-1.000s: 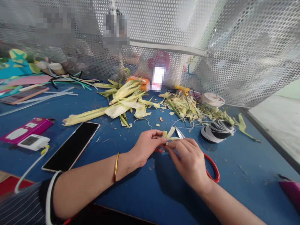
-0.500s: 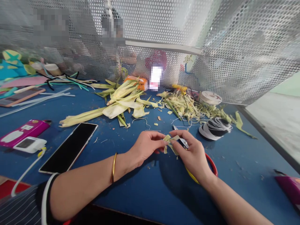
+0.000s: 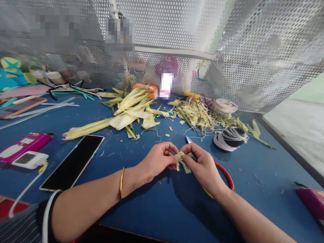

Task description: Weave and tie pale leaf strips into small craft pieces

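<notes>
Between my two hands is a small pale corn husk piece (image 3: 180, 155), pinched from both sides with loose ends hanging below. My left hand (image 3: 160, 158), with a gold bangle on its wrist, has thumb and fingers closed on the husk's left part. Thumb and forefinger of my right hand (image 3: 202, 165) close on its right part. Under my right hand lie scissors (image 3: 229, 179) with red and yellow handles, partly covered by it; a blade tip points away from me. A spool of white string (image 3: 231, 140) stands right of the hands.
Corn husks (image 3: 124, 118) lie at the back middle, and a heap of husk scraps (image 3: 197, 114) sits right of them. A black-screened phone (image 3: 73, 162) and a purple device (image 3: 27, 145) are on the left. A perforated metal screen (image 3: 174, 30) closes off the blue table's (image 3: 141, 212) back.
My hands have drawn closer together around the husk, and its shape between the fingers looks more folded. The right hand has shifted slightly left. The whole view has moved a little.
</notes>
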{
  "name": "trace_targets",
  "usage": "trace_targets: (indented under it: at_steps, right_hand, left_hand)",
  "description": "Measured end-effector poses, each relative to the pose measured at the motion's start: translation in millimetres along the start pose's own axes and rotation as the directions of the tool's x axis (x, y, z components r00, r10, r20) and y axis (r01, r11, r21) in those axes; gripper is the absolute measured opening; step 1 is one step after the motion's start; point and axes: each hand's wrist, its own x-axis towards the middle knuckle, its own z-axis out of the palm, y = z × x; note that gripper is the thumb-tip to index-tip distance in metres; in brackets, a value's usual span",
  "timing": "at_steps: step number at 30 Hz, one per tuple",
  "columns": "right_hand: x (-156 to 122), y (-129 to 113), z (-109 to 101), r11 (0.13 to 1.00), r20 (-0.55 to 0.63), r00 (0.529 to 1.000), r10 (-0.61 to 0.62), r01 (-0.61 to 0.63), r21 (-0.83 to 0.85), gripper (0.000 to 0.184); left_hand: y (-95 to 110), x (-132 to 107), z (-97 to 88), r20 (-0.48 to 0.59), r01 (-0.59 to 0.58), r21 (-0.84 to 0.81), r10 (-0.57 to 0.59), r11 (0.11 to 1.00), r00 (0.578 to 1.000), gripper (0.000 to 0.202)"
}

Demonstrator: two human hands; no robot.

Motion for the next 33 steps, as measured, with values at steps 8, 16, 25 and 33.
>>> trace_targets:
  at_steps: [8, 16, 25, 33]
  right_hand:
    - [-2, 0, 3, 0.995, -0.003, 0.999, 0.048, -0.048, 0.087, 0.014]
    - [1, 3, 1, 0.983, 0.021, 0.998, 0.066, -0.069, 0.172, 0.023]
    - [12, 6, -25, 0.763, -0.071, 0.845, -0.530, 0.439, -0.475, 0.012]
    - [-1, 3, -7, 0.925, -0.099, 0.923, -0.372, 0.360, -0.121, 0.007]
  left_hand:
    - [4, -1, 0.0, 0.007, 0.064, -0.015, -0.064, 0.998, 0.998, 0.017]
    - [3, 1, -5.3, 0.049, 0.153, -0.137, -0.147, 0.979, 0.988, 0.014]
    - [11, 10, -17.9, 0.004, 0.142, -0.469, -0.159, 0.872, 0.987, 0.017]
    - [5, 6, -9.7, 0.005, 0.143, -0.370, -0.152, 0.918, 0.988, 0.013]
